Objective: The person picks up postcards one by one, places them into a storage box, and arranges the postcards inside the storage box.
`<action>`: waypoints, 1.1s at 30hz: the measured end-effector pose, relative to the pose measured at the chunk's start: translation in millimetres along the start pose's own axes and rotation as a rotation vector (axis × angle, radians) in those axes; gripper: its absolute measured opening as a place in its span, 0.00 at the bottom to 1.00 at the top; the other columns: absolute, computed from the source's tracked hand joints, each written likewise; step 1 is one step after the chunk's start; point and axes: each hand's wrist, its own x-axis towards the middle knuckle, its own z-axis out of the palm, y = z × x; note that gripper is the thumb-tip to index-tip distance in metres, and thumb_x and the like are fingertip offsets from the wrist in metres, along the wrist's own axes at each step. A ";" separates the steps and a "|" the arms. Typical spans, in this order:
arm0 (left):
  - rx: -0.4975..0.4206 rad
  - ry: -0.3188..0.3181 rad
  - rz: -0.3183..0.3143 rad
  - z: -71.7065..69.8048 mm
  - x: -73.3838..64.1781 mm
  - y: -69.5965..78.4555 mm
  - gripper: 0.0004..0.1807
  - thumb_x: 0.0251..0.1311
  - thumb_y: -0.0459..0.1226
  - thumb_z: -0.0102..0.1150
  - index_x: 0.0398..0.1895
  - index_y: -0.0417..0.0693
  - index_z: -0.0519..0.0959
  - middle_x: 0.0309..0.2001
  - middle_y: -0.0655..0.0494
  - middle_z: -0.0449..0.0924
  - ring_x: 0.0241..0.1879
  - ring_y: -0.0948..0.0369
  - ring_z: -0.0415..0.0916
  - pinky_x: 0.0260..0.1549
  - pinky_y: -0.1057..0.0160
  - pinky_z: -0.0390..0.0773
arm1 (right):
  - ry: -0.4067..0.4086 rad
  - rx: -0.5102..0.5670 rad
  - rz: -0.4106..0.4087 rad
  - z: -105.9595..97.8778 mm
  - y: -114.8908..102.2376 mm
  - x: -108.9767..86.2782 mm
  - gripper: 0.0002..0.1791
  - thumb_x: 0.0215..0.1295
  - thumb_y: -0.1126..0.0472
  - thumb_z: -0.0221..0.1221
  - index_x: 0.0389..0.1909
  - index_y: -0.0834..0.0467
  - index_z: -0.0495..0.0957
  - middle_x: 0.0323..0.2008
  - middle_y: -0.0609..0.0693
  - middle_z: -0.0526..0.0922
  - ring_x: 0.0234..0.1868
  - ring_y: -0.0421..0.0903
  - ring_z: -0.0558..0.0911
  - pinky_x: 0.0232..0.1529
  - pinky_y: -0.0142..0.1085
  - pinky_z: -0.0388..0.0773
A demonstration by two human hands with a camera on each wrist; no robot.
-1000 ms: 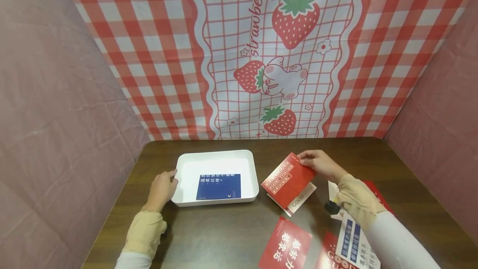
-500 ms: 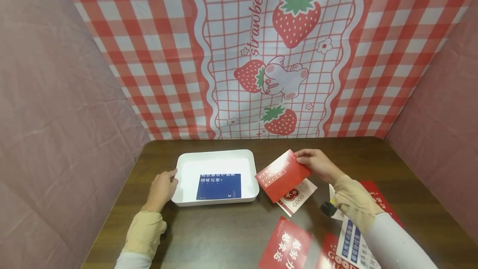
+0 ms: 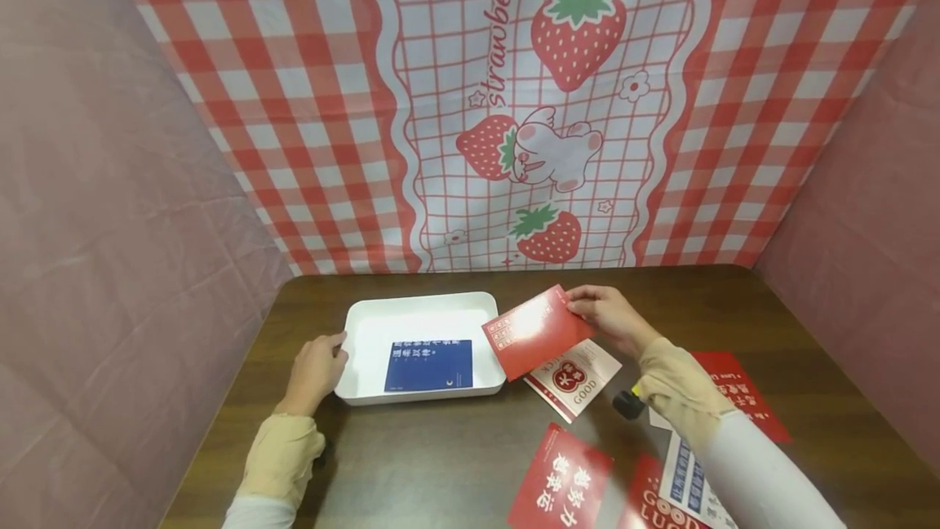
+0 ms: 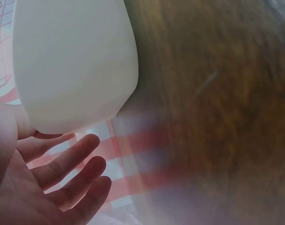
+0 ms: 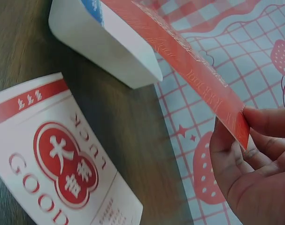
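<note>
My right hand [image 3: 613, 317] pinches a red card [image 3: 539, 329] by its corner between thumb and fingers. The card hangs tilted, its far edge over the right rim of the white tray [image 3: 352, 366]; the right wrist view shows it nearly edge-on. Inside the tray lies a blue card [image 3: 429, 370] with white writing. At the tray's left end, my left hand [image 3: 316, 370] holds the rim; in the left wrist view the thumb and forefinger [image 4: 53, 140] meet at the tray wall while the other fingers stay loose. Below the raised card, a white "GOOD LUCK" card [image 5: 62, 159] lies on the table.
Another red card [image 3: 560, 480] with white characters lies nearer the front. To its right are a red "GOOD" card [image 3: 649, 504], a white card with blue stripes [image 3: 683, 480] and a further red card [image 3: 742, 398], partly under my right arm. A checked strawberry cloth [image 3: 441, 104] hangs behind.
My right hand has lifted the red card off the white "GOOD LUCK" card and carried it left to the tray's edge, uncovering the white card. The left hand stays at the tray.
</note>
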 end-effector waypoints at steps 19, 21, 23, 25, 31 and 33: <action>0.000 0.005 -0.004 1.4 0.1 2.7 0.21 0.59 0.30 0.51 0.55 0.32 0.78 0.52 0.31 0.80 0.53 0.34 0.74 0.54 0.39 0.72 | 0.033 0.165 0.046 26.9 -3.8 4.2 0.08 0.67 0.70 0.53 0.46 0.65 0.73 0.27 0.42 0.82 0.27 0.35 0.81 0.30 0.29 0.80; 0.001 0.003 -0.004 2.2 0.2 2.6 0.21 0.59 0.30 0.51 0.55 0.32 0.78 0.52 0.31 0.79 0.53 0.34 0.74 0.54 0.39 0.72 | 0.024 0.184 0.047 29.2 -4.1 3.9 0.10 0.66 0.70 0.52 0.47 0.67 0.71 0.27 0.43 0.82 0.28 0.35 0.82 0.30 0.30 0.81; 0.003 0.004 -0.004 2.1 -0.1 3.2 0.20 0.59 0.30 0.51 0.55 0.32 0.78 0.52 0.31 0.79 0.52 0.34 0.74 0.54 0.38 0.72 | 0.015 0.198 0.047 31.9 -4.5 4.0 0.12 0.67 0.71 0.52 0.49 0.69 0.69 0.28 0.44 0.82 0.29 0.36 0.83 0.31 0.30 0.82; 0.001 0.008 -0.004 1.5 -0.5 3.6 0.20 0.59 0.30 0.51 0.54 0.31 0.78 0.51 0.31 0.80 0.52 0.34 0.74 0.54 0.38 0.72 | 0.010 0.204 0.048 35.0 -5.0 4.2 0.14 0.67 0.70 0.52 0.51 0.71 0.68 0.28 0.44 0.82 0.29 0.36 0.83 0.31 0.30 0.82; -0.004 0.008 -0.009 0.4 -0.7 3.0 0.21 0.59 0.30 0.51 0.55 0.31 0.78 0.52 0.31 0.79 0.53 0.34 0.74 0.55 0.39 0.72 | 0.007 0.237 0.062 44.2 -5.1 7.1 0.14 0.67 0.71 0.51 0.51 0.70 0.66 0.29 0.46 0.82 0.28 0.38 0.85 0.32 0.32 0.84; -0.006 0.010 -0.010 0.5 -0.4 2.4 0.21 0.59 0.30 0.50 0.55 0.31 0.77 0.52 0.31 0.79 0.53 0.34 0.74 0.55 0.39 0.71 | 0.009 0.250 0.066 47.6 -4.4 8.7 0.12 0.67 0.71 0.51 0.50 0.69 0.67 0.28 0.46 0.82 0.28 0.38 0.85 0.32 0.33 0.84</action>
